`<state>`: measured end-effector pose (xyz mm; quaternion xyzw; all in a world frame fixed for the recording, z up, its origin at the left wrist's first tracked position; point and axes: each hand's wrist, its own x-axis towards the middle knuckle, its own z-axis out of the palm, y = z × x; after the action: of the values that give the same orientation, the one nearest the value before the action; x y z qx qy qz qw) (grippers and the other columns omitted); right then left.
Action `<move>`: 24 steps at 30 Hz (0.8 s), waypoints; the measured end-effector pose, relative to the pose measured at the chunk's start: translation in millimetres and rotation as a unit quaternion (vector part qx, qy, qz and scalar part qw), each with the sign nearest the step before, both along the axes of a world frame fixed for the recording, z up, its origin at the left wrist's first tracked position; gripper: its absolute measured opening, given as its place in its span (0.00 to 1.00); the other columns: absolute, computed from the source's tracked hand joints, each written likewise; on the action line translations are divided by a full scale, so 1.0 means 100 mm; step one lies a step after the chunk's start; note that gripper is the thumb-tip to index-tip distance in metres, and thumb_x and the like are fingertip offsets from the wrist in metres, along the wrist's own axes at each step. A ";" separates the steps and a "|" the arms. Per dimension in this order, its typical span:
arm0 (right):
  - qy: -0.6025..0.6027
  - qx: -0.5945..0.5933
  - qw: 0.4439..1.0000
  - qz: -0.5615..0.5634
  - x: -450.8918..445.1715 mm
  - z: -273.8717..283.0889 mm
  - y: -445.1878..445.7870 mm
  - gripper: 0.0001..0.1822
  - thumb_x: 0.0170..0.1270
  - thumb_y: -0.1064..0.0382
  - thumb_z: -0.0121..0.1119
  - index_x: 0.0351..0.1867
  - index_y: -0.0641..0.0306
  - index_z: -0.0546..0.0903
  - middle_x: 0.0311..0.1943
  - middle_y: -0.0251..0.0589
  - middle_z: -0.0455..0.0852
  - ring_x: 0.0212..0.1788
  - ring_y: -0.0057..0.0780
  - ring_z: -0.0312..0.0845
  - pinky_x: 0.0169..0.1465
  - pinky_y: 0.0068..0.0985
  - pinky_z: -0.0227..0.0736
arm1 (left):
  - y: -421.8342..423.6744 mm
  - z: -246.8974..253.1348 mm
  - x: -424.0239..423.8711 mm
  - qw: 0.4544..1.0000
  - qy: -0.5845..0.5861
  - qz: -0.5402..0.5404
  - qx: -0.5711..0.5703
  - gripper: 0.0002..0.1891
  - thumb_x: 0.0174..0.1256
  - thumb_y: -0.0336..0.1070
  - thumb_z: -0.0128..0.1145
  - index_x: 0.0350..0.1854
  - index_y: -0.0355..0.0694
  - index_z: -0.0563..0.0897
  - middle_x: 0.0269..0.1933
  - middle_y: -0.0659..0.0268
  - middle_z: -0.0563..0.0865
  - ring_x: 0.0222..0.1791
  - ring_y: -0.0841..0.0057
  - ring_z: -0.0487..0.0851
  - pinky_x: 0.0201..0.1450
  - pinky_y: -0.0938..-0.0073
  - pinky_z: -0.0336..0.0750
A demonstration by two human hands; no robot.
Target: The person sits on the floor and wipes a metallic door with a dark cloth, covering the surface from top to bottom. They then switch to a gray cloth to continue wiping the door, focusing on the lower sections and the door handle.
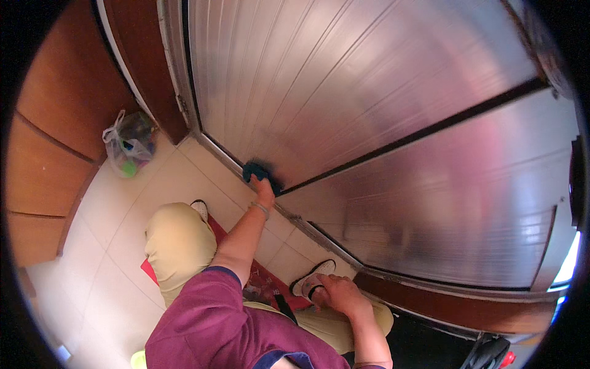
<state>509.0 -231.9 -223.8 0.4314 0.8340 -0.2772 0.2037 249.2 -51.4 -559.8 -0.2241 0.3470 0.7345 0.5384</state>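
Observation:
My left arm reaches forward, and my left hand presses a dark teal cloth to the bottom of a ribbed, glossy door panel. The cloth sits low, just left of the dark upright strip between two panels. My right hand hangs with bent fingers by my right knee, over a white perforated shoe on my foot. Its fingertips are partly hidden, so I cannot tell whether it grips anything.
A tied clear plastic bag of colourful items stands on the tiled floor, against brown wooden furniture. A red printed mat or bag lies beneath me. The metal door track runs across. Black items sit at lower right.

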 end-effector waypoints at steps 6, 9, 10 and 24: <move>-0.050 0.016 0.999 0.014 -0.06 0.10 -0.02 0.20 0.68 0.53 0.56 0.58 0.58 0.78 0.48 0.55 0.85 0.52 0.55 0.80 0.55 0.45 0.75 | 0.14 0.65 -0.11 0.983 0.176 0.051 -0.016 0.33 0.79 0.54 0.36 0.75 0.33 0.56 0.76 0.55 0.59 0.73 0.59 0.60 0.76 0.61 0.52; -0.052 0.009 0.999 0.002 0.01 0.14 -0.04 0.19 0.68 0.53 0.57 0.57 0.58 0.78 0.49 0.54 0.85 0.53 0.55 0.80 0.55 0.46 0.75 | 0.16 1.98 0.10 0.907 0.387 -0.077 -0.147 0.30 0.80 0.51 0.36 0.61 0.22 0.67 0.67 0.37 0.67 0.66 0.47 0.66 0.72 0.54 0.55; -0.038 0.013 0.999 0.015 0.02 0.16 -0.04 0.19 0.69 0.53 0.56 0.57 0.58 0.78 0.50 0.55 0.85 0.53 0.55 0.80 0.55 0.46 0.75 | 0.09 2.32 -0.02 0.824 0.539 -0.127 -0.117 0.30 0.79 0.49 0.39 0.62 0.20 0.66 0.66 0.34 0.67 0.66 0.42 0.63 0.73 0.51 0.51; -0.007 0.039 0.999 0.024 0.03 0.14 -0.03 0.22 0.70 0.52 0.56 0.60 0.60 0.76 0.52 0.55 0.84 0.55 0.55 0.79 0.56 0.46 0.74 | -0.07 5.99 -0.15 0.523 0.785 0.267 0.197 0.28 0.76 0.55 0.42 0.55 0.28 0.72 0.64 0.37 0.66 0.69 0.34 0.57 0.69 0.38 0.47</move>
<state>512.1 -235.0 -210.1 0.4207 0.8530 -0.2361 0.1992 234.3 -58.7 38.8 0.4728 0.3994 0.7724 -0.1427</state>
